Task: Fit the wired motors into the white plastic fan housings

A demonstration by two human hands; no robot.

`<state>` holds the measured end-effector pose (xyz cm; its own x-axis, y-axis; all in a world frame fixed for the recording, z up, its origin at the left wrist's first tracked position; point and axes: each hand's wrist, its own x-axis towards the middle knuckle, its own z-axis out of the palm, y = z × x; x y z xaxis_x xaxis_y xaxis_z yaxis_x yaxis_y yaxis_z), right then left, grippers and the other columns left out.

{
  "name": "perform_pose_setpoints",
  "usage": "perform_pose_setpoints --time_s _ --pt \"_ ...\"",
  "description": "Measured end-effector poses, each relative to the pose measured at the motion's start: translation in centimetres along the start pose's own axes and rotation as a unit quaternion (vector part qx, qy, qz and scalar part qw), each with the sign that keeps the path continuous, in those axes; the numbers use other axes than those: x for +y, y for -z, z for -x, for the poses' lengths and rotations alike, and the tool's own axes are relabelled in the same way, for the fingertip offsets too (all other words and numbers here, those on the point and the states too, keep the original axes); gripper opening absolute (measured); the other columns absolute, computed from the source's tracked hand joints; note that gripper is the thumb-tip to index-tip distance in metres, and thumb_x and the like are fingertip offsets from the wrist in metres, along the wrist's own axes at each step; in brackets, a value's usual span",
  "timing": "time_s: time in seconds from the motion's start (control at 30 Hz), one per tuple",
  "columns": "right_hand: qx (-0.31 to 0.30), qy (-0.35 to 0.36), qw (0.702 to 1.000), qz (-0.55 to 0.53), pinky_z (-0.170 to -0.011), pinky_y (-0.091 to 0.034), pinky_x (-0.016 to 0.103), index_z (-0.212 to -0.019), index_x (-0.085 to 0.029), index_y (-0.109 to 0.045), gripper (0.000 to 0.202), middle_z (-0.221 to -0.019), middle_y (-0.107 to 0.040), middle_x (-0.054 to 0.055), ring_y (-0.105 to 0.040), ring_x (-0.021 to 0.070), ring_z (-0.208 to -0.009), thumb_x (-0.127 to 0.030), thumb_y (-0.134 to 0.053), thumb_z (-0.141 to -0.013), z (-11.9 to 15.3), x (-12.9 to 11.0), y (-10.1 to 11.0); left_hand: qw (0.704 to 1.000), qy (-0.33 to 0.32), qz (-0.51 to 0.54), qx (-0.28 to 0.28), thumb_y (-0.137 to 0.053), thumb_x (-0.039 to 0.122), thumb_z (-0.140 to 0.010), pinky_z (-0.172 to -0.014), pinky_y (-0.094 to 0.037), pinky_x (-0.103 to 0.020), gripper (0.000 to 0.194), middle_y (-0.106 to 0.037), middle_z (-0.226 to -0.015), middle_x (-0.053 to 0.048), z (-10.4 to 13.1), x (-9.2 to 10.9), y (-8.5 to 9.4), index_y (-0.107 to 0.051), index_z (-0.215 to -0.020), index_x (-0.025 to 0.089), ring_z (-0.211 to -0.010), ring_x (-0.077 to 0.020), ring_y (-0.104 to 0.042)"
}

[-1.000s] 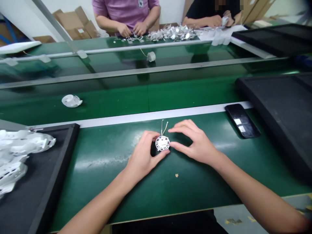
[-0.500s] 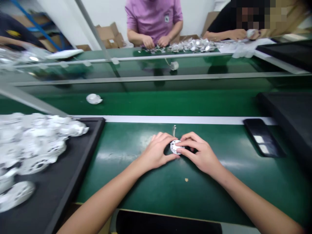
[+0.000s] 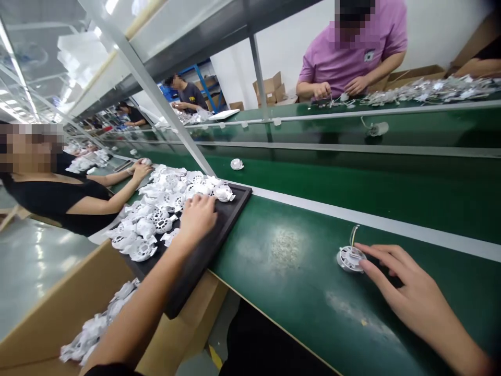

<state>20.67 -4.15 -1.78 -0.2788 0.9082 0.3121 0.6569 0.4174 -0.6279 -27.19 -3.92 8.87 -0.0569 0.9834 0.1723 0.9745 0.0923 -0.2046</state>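
My right hand (image 3: 403,282) has its thumb and index finger on the edge of a small round white plastic part (image 3: 349,259), which rests on the green bench. A short length of thin wire (image 3: 354,236) sticks up from behind that part. Far to the left, my left hand (image 3: 199,215) reaches over a black tray (image 3: 219,224), its fingers bent and apart at the pile of white slotted plastic covers (image 3: 162,219). The fingertips are partly hidden, and I see no cover gripped in them.
A cardboard box (image 3: 43,329) holding more white parts stands below the tray. One white part (image 3: 237,164) lies on the green strip beyond the white edge (image 3: 313,209). A slanted metal post (image 3: 168,104) rises behind the tray. Co-workers sit at left and across the bench.
My left hand has left the round part and moved left to the tray's pile. My right hand stays at the part. The view has swung left, bringing the cardboard box and a neighbouring person into sight.
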Motion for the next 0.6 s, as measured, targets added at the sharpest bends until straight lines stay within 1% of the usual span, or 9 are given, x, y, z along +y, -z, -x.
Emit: perform_pose_setpoints --time_s 0.07,0.17,0.27,0.33,0.37,0.43,0.5,0.57,0.6 --pt "0.009 -0.002 1.000 -0.004 -0.056 -0.057 0.033 -0.134 -0.039 -0.070 0.043 -0.120 -0.071 0.006 -0.072 0.0248 -0.087 -0.060 -0.057 -0.098 -0.2 -0.2 0.2 1.000 0.015 -0.007 -0.019 -0.057 0.019 -0.085 -0.105 -0.038 -0.058 0.026 -0.071 -0.115 -0.021 0.1 -4.5 -0.7 -0.067 -0.108 0.016 -0.120 -0.0409 -0.056" --pt "0.044 0.006 0.999 0.011 -0.058 -0.058 0.036 -0.131 -0.038 -0.071 0.043 -0.116 -0.072 0.006 -0.071 0.0241 -0.079 -0.061 -0.057 -0.097 -0.3 -0.4 0.8 1.000 0.018 -0.002 -0.024 -0.055 0.022 -0.087 -0.107 -0.039 -0.054 0.014 -0.072 -0.108 -0.018 1.2 -7.3 -1.3 -0.065 -0.097 0.019 -0.119 -0.0385 -0.057" --pt "0.127 0.012 0.991 0.043 -0.066 -0.057 0.041 -0.123 -0.039 -0.072 0.034 -0.113 -0.073 0.006 -0.071 0.0265 -0.084 -0.056 -0.060 -0.097 -0.1 -1.4 1.6 0.999 0.040 0.012 -0.004 -0.054 0.033 -0.093 -0.103 -0.043 -0.054 0.017 -0.072 -0.107 -0.018 3.2 -6.1 -0.9 -0.064 -0.097 0.019 -0.116 -0.0391 -0.059" --pt "0.164 0.039 0.984 0.050 -0.075 -0.057 0.042 -0.123 -0.040 -0.071 0.027 -0.109 -0.074 0.005 -0.072 0.0263 -0.085 -0.047 -0.062 -0.098 0.2 -2.4 1.9 0.990 0.066 0.119 0.033 -0.057 0.043 -0.095 -0.100 -0.048 -0.051 0.026 -0.072 -0.108 -0.015 4.9 -2.9 -0.4 -0.064 -0.100 0.019 -0.109 -0.0367 -0.064" --pt "0.163 0.064 0.983 0.045 -0.078 -0.058 0.041 -0.126 -0.040 -0.070 0.028 -0.106 -0.075 0.004 -0.073 0.0252 -0.084 -0.041 -0.064 -0.098 0.4 -3.1 1.9 0.972 0.078 0.215 0.051 -0.061 0.047 -0.095 -0.099 -0.050 -0.049 0.030 -0.073 -0.110 -0.014 5.7 -0.5 -0.3 -0.065 -0.103 0.019 -0.108 -0.0349 -0.065" --pt "0.124 0.128 0.984 0.017 -0.078 -0.060 0.038 -0.136 -0.040 -0.063 0.040 -0.106 -0.075 0.003 -0.074 0.0232 -0.082 -0.031 -0.066 -0.098 0.8 -4.3 1.5 0.889 0.089 0.447 0.049 -0.068 0.050 -0.093 -0.100 -0.052 -0.045 0.035 -0.074 -0.116 -0.010 7.3 5.7 0.0 -0.067 -0.113 0.021 -0.110 -0.0314 -0.068" --pt "0.058 0.175 0.983 -0.018 -0.076 -0.063 0.036 -0.150 -0.037 -0.052 0.058 -0.116 -0.074 0.006 -0.076 0.0244 -0.089 -0.032 -0.071 -0.095 1.2 -5.2 1.0 0.762 0.065 0.644 0.001 -0.074 0.048 -0.092 -0.104 -0.053 -0.043 0.040 -0.075 -0.122 -0.008 8.7 12.8 0.2 -0.069 -0.121 0.023 -0.116 -0.0303 -0.069" --pt "0.020 0.186 0.981 -0.047 -0.079 -0.066 0.038 -0.156 -0.034 -0.045 0.071 -0.129 -0.070 0.011 -0.076 0.0287 -0.101 -0.041 -0.076 -0.092 1.5 -5.7 0.6 0.631 0.009 0.770 -0.089 -0.079 0.049 -0.088 -0.102 -0.055 -0.041 0.043 -0.076 -0.119 -0.008 9.5 19.1 0.8 -0.071 -0.121 0.023 -0.115 -0.0300 -0.070" --pt "0.018 0.183 0.981 -0.059 -0.081 -0.066 0.039 -0.156 -0.032 -0.045 0.073 -0.131 -0.068 0.013 -0.075 0.0305 -0.105 -0.046 -0.076 -0.091 1.5 -5.7 0.7 0.574 -0.019 0.807 -0.134 -0.079 0.050 -0.088 -0.100 -0.055 -0.040 0.044 -0.076 -0.117 -0.008 9.6 21.5 1.1 -0.071 -0.121 0.022 -0.113 -0.0298 -0.071"
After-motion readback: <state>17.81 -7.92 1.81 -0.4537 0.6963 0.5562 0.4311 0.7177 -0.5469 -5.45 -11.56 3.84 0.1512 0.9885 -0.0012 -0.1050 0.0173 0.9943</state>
